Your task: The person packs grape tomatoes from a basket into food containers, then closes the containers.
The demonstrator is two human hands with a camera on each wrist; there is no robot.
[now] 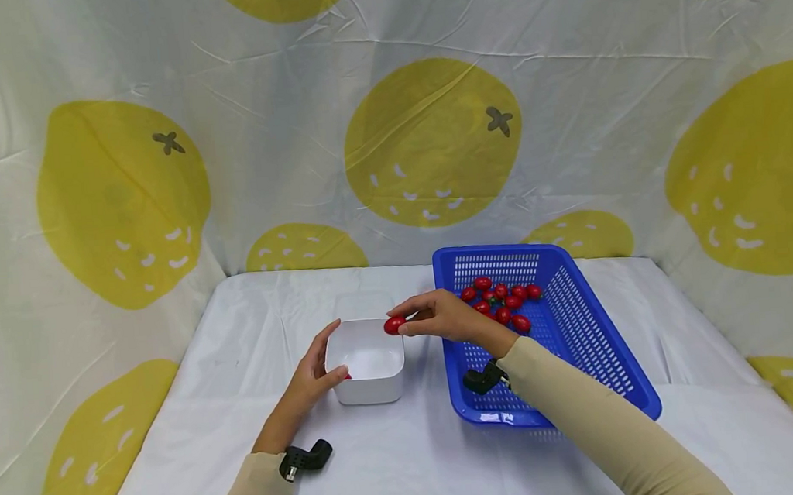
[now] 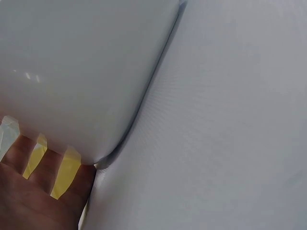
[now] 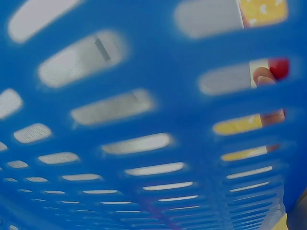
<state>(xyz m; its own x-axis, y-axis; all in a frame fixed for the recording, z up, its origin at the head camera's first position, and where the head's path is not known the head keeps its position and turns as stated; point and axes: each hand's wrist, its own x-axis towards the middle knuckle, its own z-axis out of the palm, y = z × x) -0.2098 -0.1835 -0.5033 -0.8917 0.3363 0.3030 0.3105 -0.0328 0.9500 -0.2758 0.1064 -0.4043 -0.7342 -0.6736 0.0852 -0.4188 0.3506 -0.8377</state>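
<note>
A white square container [image 1: 368, 392] stands on the table, its mouth facing up. My left hand [image 1: 311, 371] grips its left side, thumb at the front rim and fingers along the outer wall. In the left wrist view those fingers [image 2: 43, 167] lie against the container's smooth wall [image 2: 86, 81]. Between thumb and fingertips, my right hand [image 1: 444, 315] pinches a red cherry tomato [image 1: 394, 325] at the container's right rim. A speck of red shows beside the left thumb, mostly hidden. The right wrist view looks through basket slots, where the tomato [image 3: 279, 68] partly appears.
On the right stands a blue slotted basket [image 1: 601, 324] with several red cherry tomatoes [image 1: 503, 315] toward its back left. My right forearm crosses over its near left part. A white sheet with lemon prints hangs behind the white-covered table [image 1: 400, 465].
</note>
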